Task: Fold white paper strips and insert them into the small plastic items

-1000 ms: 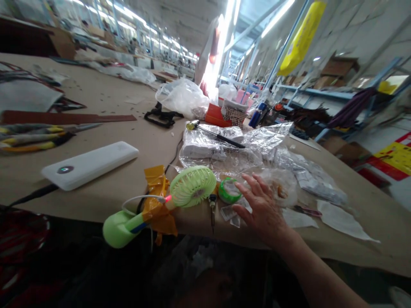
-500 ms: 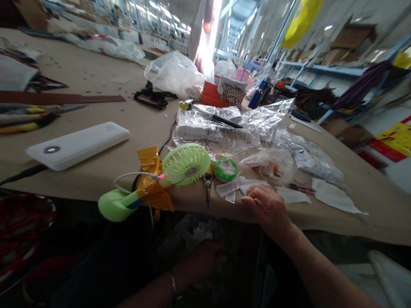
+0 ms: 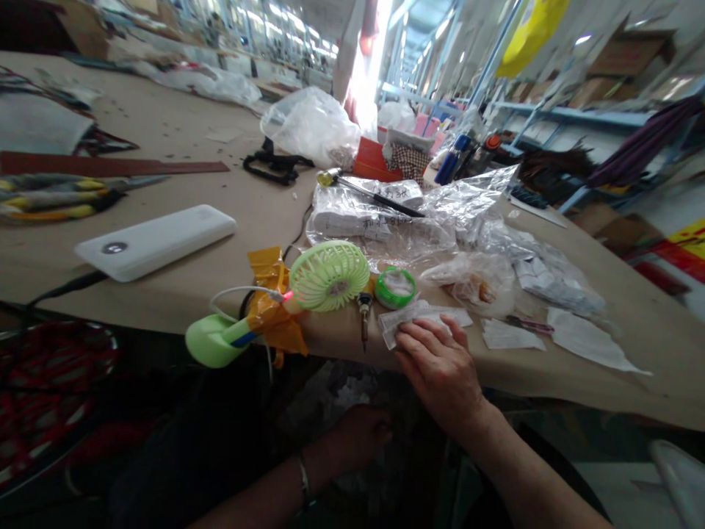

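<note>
My right hand (image 3: 438, 367) lies over the table's front edge, palm down, its fingers stretched across whitish translucent strips (image 3: 388, 328). Part of the strips is hidden under the fingers. Below the tabletop, in deep shadow, my left hand (image 3: 363, 433) is closed with its fingers curled; whatever it may hold cannot be made out. A pen-like tool with a metal tip (image 3: 364, 323) points down over the edge, left of the strips. Behind them stands a round green tub (image 3: 395, 288) with whitish contents.
A green handheld fan (image 3: 329, 275) is fixed with orange tape (image 3: 275, 312) at the edge. A white power bank (image 3: 159, 241) and pliers (image 3: 60, 195) lie left. Clear plastic bags (image 3: 468, 283), a small hammer (image 3: 374, 193) and white scraps (image 3: 592, 339) lie behind and right.
My right hand has gone from a pinch to spread, flat fingers and moved left onto the strips. The view has shifted slightly; my left hand stays below the table.
</note>
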Tool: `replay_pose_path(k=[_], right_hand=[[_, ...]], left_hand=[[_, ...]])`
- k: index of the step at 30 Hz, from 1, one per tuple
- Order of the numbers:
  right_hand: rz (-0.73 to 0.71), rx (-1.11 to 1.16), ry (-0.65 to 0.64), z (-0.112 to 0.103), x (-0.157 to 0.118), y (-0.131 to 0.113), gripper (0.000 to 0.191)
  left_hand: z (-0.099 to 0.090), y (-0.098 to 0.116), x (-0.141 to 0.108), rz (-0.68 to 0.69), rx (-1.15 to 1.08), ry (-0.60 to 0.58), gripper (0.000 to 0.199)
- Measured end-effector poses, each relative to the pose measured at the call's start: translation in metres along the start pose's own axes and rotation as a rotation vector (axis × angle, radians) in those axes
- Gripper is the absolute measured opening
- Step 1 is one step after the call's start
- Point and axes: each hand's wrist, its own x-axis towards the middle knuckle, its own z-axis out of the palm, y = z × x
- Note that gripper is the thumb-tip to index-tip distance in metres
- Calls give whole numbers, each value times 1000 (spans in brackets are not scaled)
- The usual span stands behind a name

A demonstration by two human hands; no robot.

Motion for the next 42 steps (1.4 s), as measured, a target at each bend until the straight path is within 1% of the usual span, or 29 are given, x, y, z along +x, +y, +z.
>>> replay_pose_path(k=[2, 7, 9, 12, 14, 16, 19, 21, 23, 27, 30, 33, 36, 39, 42], right_hand=[[-12, 46, 28, 0, -1, 2, 13], [-14, 145, 52, 0, 0, 7, 13], [-23, 182, 86, 1, -1, 11, 11], [-48, 229, 158, 4, -3, 16, 9], [-67, 257, 186, 5, -4, 19, 9], [-78, 273, 186, 5, -4, 21, 8], [-73, 273, 170, 6, -4, 21, 8], [-69, 268, 150, 7, -3, 21, 8], [-62, 269, 134, 7, -2, 22, 9], [-47, 274, 121, 6, -2, 22, 8], [-80, 283, 116, 4, -2, 22, 9], [-93, 298, 135, 3, -2, 22, 11], [-67, 319, 159, 2, -2, 24, 12], [-34, 345, 208, 2, -1, 26, 12], [-49, 351, 261, -2, -5, 25, 15]], left_hand=[[0, 0, 0, 7, -12, 18, 19], [-3, 2, -4, 29, -75, 82, 22], [-8, 10, -7, 33, -205, 132, 21], [-19, 30, -13, -5, -484, 204, 19], [-26, 46, -18, -26, -664, 208, 19], [-32, 62, -21, -51, -834, 205, 20], [-35, 78, -23, -53, -990, 206, 22], [-34, 83, -22, -50, -1031, 203, 23], [-33, 84, -20, -46, -1046, 201, 24], [-29, 77, -18, -64, -1068, 219, 26], [-27, 74, -19, -77, -1081, 220, 26], [-28, 76, -21, -86, -1094, 202, 25], [-30, 82, -24, -90, -1094, 180, 24], [-30, 88, -27, -67, -1098, 159, 23], [-28, 93, -32, -32, -1172, 115, 24]])
